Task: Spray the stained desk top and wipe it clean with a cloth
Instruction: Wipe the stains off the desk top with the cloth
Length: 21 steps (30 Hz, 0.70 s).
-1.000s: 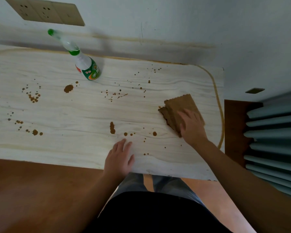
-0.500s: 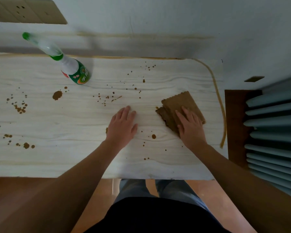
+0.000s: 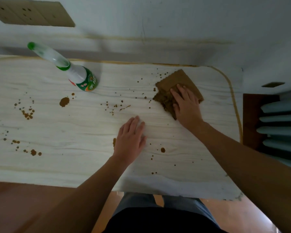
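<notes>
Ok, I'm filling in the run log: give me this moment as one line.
phase: wipe | right hand: pressing cloth | left hand: flat on desk top | spray bottle: upright, untouched | stains: scattered, unwiped

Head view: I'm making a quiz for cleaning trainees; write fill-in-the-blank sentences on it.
The right hand presses on the folded ____ fabric cloth.
The left hand lies flat on the pale wood-grain desk top, holding ____.
The white plastic spray bottle has a ____ cap.
Missing: brown; nothing; green.
</notes>
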{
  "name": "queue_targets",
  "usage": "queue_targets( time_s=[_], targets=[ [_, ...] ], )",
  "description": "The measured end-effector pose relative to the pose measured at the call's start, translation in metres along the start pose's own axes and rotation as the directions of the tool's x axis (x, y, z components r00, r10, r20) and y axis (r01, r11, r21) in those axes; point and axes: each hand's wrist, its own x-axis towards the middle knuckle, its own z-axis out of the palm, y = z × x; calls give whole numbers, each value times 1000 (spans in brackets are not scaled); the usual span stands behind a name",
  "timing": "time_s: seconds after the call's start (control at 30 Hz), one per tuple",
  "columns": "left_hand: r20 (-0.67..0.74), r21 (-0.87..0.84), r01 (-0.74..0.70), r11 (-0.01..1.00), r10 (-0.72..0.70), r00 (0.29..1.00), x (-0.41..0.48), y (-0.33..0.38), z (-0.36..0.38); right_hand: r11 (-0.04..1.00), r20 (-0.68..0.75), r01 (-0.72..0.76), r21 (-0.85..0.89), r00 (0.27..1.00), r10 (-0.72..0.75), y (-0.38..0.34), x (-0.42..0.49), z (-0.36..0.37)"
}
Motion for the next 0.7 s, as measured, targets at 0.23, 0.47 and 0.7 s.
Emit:
queue_targets(
  time_s=[0.23,0.47,0.7],
  targets=[
    [1,3,12,1000,-12,1000,-1,-2,5,999,-18,-12,36,1000,13,-34,58,1],
    [-38,-6,-3,1000,3,999,-3,-6,10,996,-57,-83,29,995,85,-30,8,8],
    [-42,-22,-5,1000,5,999,-3,-8,13,995,16,-83,-62,996,85,-23,3,7]
  ],
)
